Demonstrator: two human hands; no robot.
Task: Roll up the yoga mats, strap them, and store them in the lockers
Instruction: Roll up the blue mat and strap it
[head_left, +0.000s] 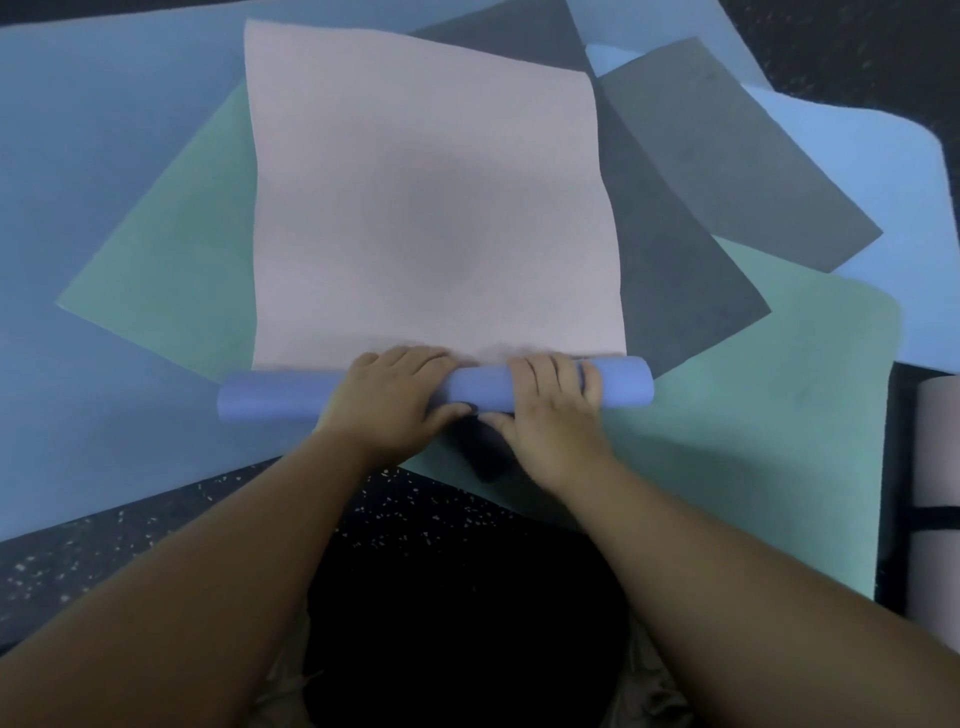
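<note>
A yoga mat with a pale pink top face (431, 208) lies spread away from me; its near end is wound into a thin roll (275, 397) that shows the mat's blue-violet underside. My left hand (389, 400) grips the roll near its middle, fingers curled over the top and thumb at the front. My right hand (550, 410) grips it just to the right in the same way. A small black object (483, 457), perhaps a strap, lies under and between my hands, partly hidden.
Beneath lie overlapping flat mats: a teal one (753, 415), dark grey ones (727, 156), a large blue one (104, 208) and a light blue one (872, 156). A rolled pink mat (940, 467) with a black strap stands at the right edge. Dark speckled floor (156, 525) is nearest me.
</note>
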